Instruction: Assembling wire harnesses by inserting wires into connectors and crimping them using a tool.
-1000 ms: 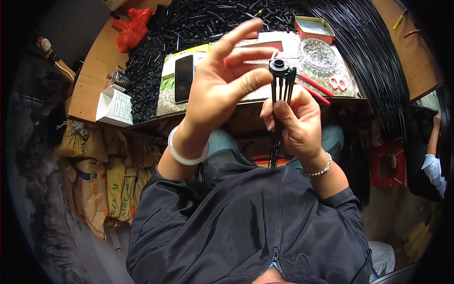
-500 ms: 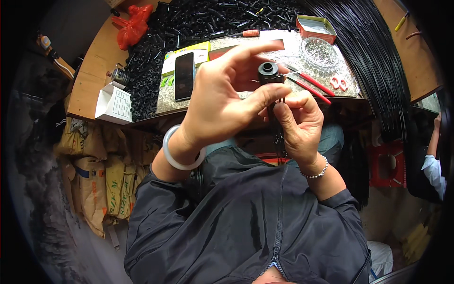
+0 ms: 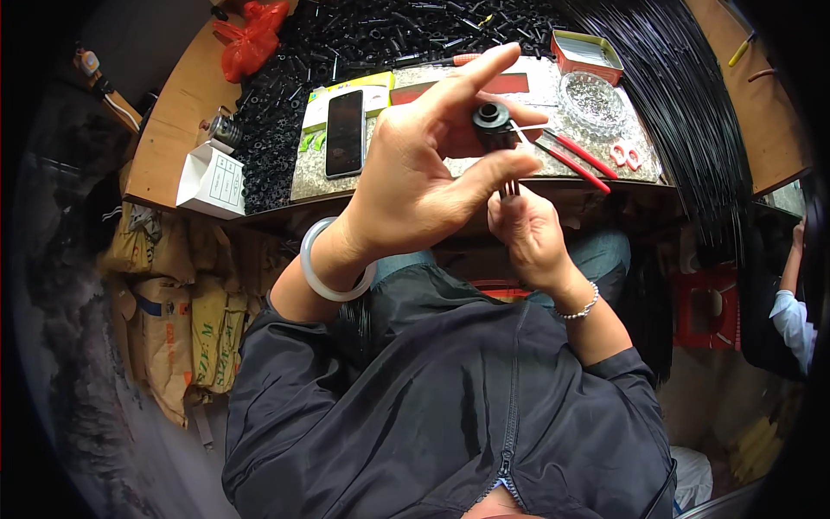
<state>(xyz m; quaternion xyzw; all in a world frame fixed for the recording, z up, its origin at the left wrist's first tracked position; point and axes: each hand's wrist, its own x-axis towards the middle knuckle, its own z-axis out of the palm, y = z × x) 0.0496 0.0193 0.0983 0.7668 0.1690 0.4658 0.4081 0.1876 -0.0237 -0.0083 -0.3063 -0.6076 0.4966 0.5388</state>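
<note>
My left hand (image 3: 415,164) is closed round a black hollow cylindrical part (image 3: 492,119), held upright over the table's near edge. Its round, holed top faces up, and the index finger is raised off it. A thin pale strip (image 3: 529,127) sticks out beside the part toward the right; its attachment is unclear. Below, my right hand (image 3: 532,233) pinches thin dark rods (image 3: 512,186) under the part; their lower ends are hidden by the fingers.
A phone (image 3: 346,134) lies left of my hands, near a white box (image 3: 213,180). Red-handled pliers (image 3: 577,162), a glass dish (image 3: 593,104) of small bits and a tin (image 3: 588,56) are at right. Black parts (image 3: 363,35) heap behind; long black rods (image 3: 666,112) hang over the edge.
My right hand has shifted slightly down and left, its fingers now wrapped more tightly below the part. My left index finger has lifted, and the pale strip shows more clearly.
</note>
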